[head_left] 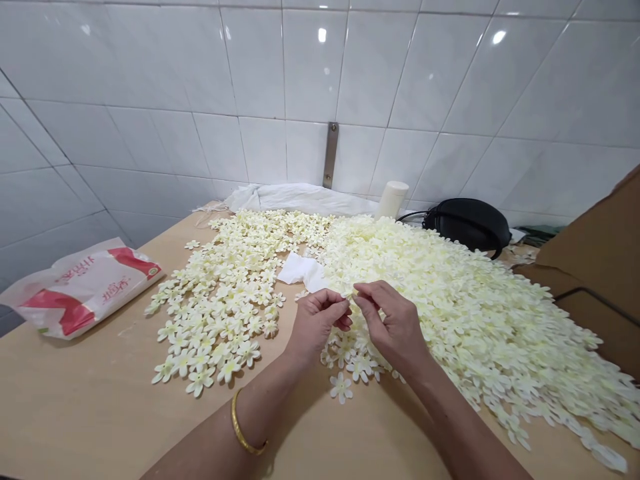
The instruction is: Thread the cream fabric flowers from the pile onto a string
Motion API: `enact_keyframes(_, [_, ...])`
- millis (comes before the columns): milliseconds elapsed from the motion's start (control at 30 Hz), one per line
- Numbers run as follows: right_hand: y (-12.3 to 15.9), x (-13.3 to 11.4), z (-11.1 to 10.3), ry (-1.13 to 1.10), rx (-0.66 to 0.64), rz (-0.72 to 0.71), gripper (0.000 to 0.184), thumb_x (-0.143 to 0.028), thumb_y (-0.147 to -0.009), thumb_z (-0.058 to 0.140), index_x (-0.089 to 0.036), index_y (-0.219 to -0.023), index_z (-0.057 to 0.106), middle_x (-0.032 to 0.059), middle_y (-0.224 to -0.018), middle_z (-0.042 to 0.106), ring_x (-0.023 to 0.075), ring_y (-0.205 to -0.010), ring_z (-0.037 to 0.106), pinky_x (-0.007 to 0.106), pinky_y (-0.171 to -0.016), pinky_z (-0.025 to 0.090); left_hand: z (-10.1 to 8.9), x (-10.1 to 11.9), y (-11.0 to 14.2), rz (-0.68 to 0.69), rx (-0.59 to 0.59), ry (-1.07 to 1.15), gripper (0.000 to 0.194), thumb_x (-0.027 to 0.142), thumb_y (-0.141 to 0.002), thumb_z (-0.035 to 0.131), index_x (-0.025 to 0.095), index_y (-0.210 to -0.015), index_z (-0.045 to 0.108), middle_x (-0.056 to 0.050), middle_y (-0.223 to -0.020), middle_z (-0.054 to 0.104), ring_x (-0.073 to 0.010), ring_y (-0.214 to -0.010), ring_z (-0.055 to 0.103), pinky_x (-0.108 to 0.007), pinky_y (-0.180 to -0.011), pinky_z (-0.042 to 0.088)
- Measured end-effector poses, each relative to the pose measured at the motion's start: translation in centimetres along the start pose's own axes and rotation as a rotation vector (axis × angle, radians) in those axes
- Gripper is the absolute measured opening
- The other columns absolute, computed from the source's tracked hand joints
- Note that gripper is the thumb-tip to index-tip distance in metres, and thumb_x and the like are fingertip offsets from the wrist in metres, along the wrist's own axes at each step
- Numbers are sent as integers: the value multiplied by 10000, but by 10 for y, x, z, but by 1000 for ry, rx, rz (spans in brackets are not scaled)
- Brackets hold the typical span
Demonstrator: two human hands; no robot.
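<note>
My left hand (320, 323) is closed in a pinch, thumb against curled fingers, with a gold bangle (241, 423) on its forearm. Facing it, my right hand (393, 323) also pinches, its fingertips almost meeting those of the left. A tiny pale bit shows between the fingertips, too small to name. Beneath and right of the hands spreads a big heap of pale yellow artificial flowers (480, 313). To the left lies a looser pile of similar flowers (220, 313) with yellow centres. One single flower (341, 388) rests on the table in front of the hands.
A red-and-white plastic packet (95, 287) lies on the wooden table (100, 393) at left. White paper (301, 270) sits between the piles. Behind stand a cream cylinder (393, 199) and a black bag (467, 223), against a tiled wall (260, 73). A cardboard box (595, 247) bounds the right.
</note>
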State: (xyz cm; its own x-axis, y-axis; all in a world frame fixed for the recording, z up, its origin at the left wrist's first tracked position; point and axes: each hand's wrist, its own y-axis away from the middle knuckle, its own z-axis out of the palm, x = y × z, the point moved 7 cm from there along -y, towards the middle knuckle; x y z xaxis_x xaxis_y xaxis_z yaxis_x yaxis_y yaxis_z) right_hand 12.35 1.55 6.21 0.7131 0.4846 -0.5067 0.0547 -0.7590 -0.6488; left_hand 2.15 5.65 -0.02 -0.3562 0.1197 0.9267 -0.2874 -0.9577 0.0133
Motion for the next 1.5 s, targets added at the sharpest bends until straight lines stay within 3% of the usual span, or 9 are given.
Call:
enact_keyframes(333, [4,25,12,-341,-144,394,193,-267,-777,499,-154,-747,652,35,-681,643,152,-625,598,252,-577,481,9,-6,0,-57,-129,109,124,214,-622,650,110,-664,599,-19,-577,611,-100,-501,555,-257,-548,478])
enact_keyframes(500, [4,27,12,-372,-158,420,222,-304,-763,512,-147,-751,669,43,-687,651,160,-634,602,255,-580,484,8,-5,0,-53,-119,85,111,203,-626,639,107,-663,596,-17,-574,614,-99,-488,553,-255,-534,478])
enact_keyframes(700, [3,22,15,-333,-223,350,220,-306,-755,527,-156,-811,678,46,-740,661,161,-659,603,252,-584,478,6,-1,0,-17,-67,25,95,203,-620,619,115,-612,582,7,-486,576,-79,-433,515,-218,-487,444])
enact_keyframes(833, [5,27,13,-318,-154,403,219,-296,-780,490,-143,-733,639,42,-657,630,158,-613,594,252,-560,470,3,1,1,-13,-18,-7,91,200,-616,605,128,-591,556,3,-528,585,-82,-449,516,-220,-482,438])
enact_keyframes(1000, [5,40,-12,-134,106,444,199,-297,-783,474,-159,-677,572,19,-569,558,146,-537,553,242,-488,429,-4,0,-1,-11,56,-12,97,190,-628,588,136,-583,520,15,-529,556,-79,-453,505,-215,-473,433])
enact_keyframes(1100, [5,40,-32,99,279,403,94,-260,-749,519,-170,-740,544,18,-623,544,142,-549,518,255,-498,421,-7,-2,-1,-9,81,-11,98,191,-635,589,135,-593,520,17,-530,550,-80,-455,506,-220,-476,436])
enact_keyframes(1200, [1,24,-38,259,357,239,62,-196,-741,522,-172,-799,520,38,-713,534,146,-604,508,261,-516,425,-7,-1,-1,-8,89,-12,103,204,-636,599,135,-605,530,18,-532,552,-83,-459,510,-224,-482,439])
enact_keyframes(1367, [-1,-5,-4,81,24,-84,166,-123,-813,422,-161,-885,567,67,-796,572,140,-677,551,254,-586,458,-3,1,1,-8,61,-16,107,208,-636,607,128,-611,540,17,-537,556,-78,-460,513,-219,-489,445])
enact_keyframes(1500, [2,-2,9,-30,-104,-73,221,-134,-836,396,-167,-929,594,71,-822,588,147,-731,564,264,-642,466,1,0,1,-5,1,25,122,226,-641,619,119,-645,561,8,-560,567,-79,-477,521,-226,-510,461])
